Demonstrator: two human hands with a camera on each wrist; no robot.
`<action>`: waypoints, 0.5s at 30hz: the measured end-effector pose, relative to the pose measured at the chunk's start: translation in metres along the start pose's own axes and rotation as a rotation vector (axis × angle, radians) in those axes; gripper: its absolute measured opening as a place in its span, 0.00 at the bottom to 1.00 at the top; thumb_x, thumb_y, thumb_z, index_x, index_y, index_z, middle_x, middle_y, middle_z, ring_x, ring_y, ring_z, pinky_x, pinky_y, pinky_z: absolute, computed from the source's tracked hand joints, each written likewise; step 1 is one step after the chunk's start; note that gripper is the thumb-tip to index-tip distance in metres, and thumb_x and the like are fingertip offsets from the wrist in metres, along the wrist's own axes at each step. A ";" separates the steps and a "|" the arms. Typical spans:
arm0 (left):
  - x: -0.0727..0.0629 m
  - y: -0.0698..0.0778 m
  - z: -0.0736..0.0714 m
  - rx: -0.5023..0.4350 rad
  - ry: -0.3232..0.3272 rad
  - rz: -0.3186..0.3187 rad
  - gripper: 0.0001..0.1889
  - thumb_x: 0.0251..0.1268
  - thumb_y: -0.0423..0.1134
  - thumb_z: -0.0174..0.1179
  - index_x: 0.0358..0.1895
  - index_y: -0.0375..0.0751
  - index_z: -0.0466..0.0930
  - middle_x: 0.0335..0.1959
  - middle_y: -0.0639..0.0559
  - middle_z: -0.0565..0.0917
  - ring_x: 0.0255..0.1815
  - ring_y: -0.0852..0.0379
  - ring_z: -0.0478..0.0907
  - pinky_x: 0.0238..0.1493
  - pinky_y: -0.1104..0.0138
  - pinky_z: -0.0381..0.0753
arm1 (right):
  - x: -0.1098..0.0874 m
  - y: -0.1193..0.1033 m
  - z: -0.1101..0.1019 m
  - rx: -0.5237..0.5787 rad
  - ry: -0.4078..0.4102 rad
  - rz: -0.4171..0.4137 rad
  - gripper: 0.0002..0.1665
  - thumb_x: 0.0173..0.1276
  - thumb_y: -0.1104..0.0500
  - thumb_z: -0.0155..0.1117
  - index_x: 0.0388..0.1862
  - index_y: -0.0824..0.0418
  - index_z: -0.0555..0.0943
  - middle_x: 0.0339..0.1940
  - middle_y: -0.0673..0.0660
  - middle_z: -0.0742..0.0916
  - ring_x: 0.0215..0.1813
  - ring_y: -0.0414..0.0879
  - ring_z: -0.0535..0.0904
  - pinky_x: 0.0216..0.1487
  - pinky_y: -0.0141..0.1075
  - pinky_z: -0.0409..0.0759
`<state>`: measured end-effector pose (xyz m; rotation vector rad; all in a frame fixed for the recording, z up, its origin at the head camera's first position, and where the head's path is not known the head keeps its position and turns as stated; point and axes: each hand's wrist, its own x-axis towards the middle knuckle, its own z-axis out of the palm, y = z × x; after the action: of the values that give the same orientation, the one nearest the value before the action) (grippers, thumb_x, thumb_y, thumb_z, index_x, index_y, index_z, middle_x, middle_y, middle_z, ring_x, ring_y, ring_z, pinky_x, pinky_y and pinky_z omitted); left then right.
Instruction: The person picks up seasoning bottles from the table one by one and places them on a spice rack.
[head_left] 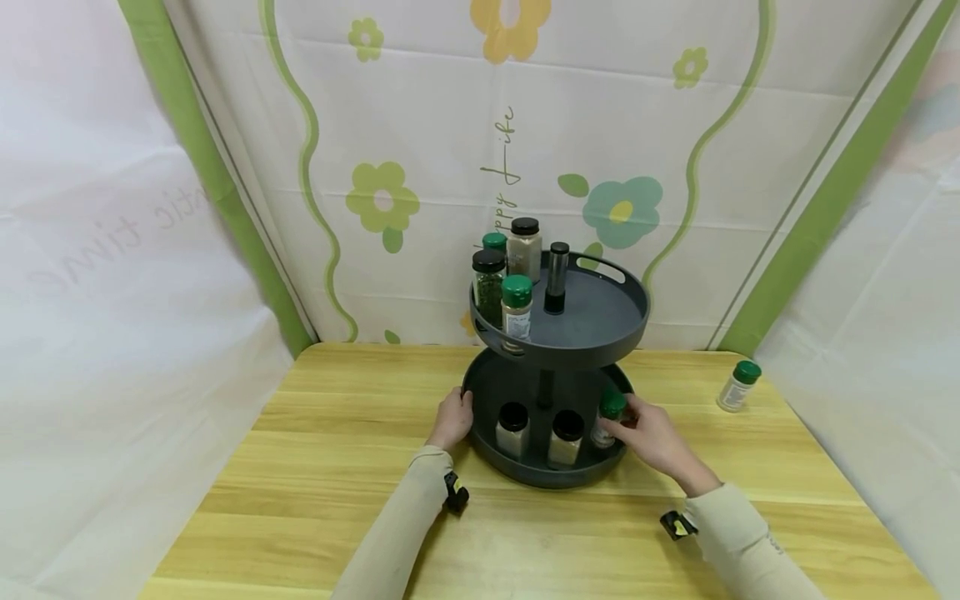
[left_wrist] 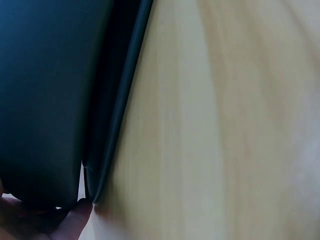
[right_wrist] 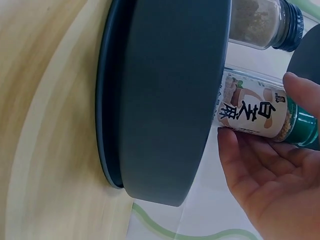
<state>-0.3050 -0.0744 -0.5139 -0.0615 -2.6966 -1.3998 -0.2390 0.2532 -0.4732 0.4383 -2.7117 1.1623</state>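
A dark grey two-tier round rack [head_left: 551, 475] stands on the wooden table. My left hand [head_left: 452, 419] grips the lower tray's rim at its left side; in the left wrist view the thumb [left_wrist: 75, 220] lies against the tray's edge. With my right hand [head_left: 656, 437] I hold a green-capped spice jar [right_wrist: 255, 107] at the right of the lower tray. Its label faces the right wrist camera, and pale grains show below the cap. Left of it in that tray stand two black-capped jars, one in the middle [head_left: 565, 442] and another [head_left: 513, 432] further left.
Several jars crowd the upper tray's left side, including a green-capped jar [head_left: 517, 308] and a black-capped jar of green flakes [head_left: 489, 287]. A metal post [head_left: 557, 279] rises from that tray. Another green-capped jar [head_left: 738, 387] stands at the table's right. A patterned curtain [head_left: 450, 125] hangs behind.
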 end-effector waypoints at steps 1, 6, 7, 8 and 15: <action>0.000 0.000 0.000 0.003 -0.003 -0.002 0.16 0.77 0.38 0.40 0.49 0.28 0.71 0.42 0.35 0.78 0.42 0.43 0.76 0.40 0.54 0.74 | 0.000 0.000 0.001 -0.001 -0.005 0.003 0.22 0.64 0.44 0.64 0.41 0.61 0.75 0.27 0.51 0.81 0.27 0.44 0.76 0.25 0.35 0.74; 0.003 0.000 -0.001 0.017 -0.015 0.007 0.16 0.78 0.39 0.39 0.50 0.29 0.71 0.40 0.36 0.78 0.41 0.44 0.76 0.39 0.55 0.75 | -0.002 -0.001 0.004 0.010 -0.033 0.024 0.25 0.64 0.44 0.64 0.48 0.63 0.75 0.31 0.52 0.82 0.33 0.43 0.79 0.30 0.35 0.77; 0.004 -0.001 -0.001 0.021 -0.012 0.014 0.16 0.78 0.39 0.39 0.50 0.29 0.72 0.40 0.36 0.78 0.41 0.44 0.77 0.39 0.55 0.75 | -0.002 -0.001 0.004 0.009 -0.036 0.028 0.26 0.64 0.44 0.64 0.48 0.64 0.75 0.31 0.52 0.82 0.33 0.43 0.79 0.31 0.35 0.78; 0.004 -0.001 -0.001 0.027 -0.010 0.022 0.16 0.78 0.39 0.39 0.49 0.29 0.72 0.40 0.36 0.78 0.41 0.43 0.77 0.39 0.54 0.75 | -0.002 -0.001 0.005 0.010 -0.039 0.031 0.26 0.64 0.44 0.64 0.49 0.64 0.75 0.31 0.52 0.82 0.34 0.43 0.79 0.31 0.35 0.78; 0.009 -0.003 -0.001 0.025 0.013 0.019 0.16 0.77 0.39 0.40 0.49 0.29 0.74 0.44 0.35 0.79 0.45 0.41 0.77 0.43 0.53 0.75 | -0.004 0.000 0.009 0.023 -0.055 0.041 0.25 0.64 0.46 0.65 0.49 0.63 0.75 0.32 0.51 0.82 0.34 0.43 0.79 0.32 0.35 0.78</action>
<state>-0.3138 -0.0770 -0.5144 -0.0752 -2.6952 -1.3558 -0.2350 0.2475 -0.4801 0.4262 -2.7684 1.2109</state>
